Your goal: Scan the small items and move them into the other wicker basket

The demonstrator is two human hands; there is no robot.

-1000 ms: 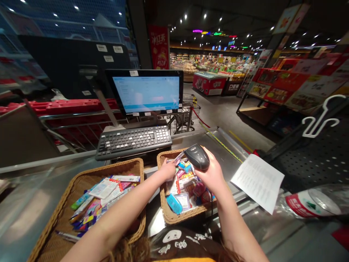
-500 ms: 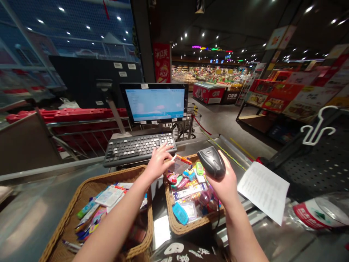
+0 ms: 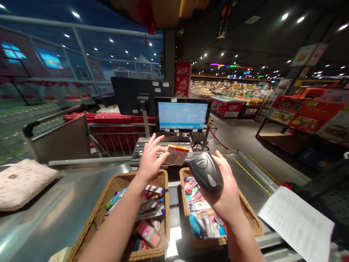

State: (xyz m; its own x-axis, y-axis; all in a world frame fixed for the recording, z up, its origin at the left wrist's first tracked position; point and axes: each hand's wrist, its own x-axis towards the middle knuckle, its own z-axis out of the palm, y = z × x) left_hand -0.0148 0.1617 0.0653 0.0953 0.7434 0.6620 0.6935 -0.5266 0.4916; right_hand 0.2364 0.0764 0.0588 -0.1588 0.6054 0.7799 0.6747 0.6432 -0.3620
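Note:
Between thumb and finger, my left hand [image 3: 152,158] pinches a small flat packet [image 3: 177,154] with an orange-red edge, raised in front of the keyboard [image 3: 139,153]. My right hand [image 3: 225,191] is wrapped round a black handheld barcode scanner [image 3: 206,172], its front end close to the packet and pointing toward it. Below my left forearm stands a wicker basket [image 3: 167,218] with pens and small wrapped goods in it. A second wicker basket [image 3: 183,196], full of colourful small items, sits under the scanner and is partly hidden by my right hand.
Behind the keyboard stands a lit monitor [image 3: 182,115], with a dark screen back [image 3: 139,95] beside it. A printed sheet [image 3: 297,222] lies at the right. At the left are a pale pouch [image 3: 25,183] and the metal counter [image 3: 68,203]. Shopping carts [image 3: 117,133] stand beyond.
My view has swung left, bringing the pouch in. The packet is now lifted clear of the right basket, with its printed face showing, and the scanner is close to it.

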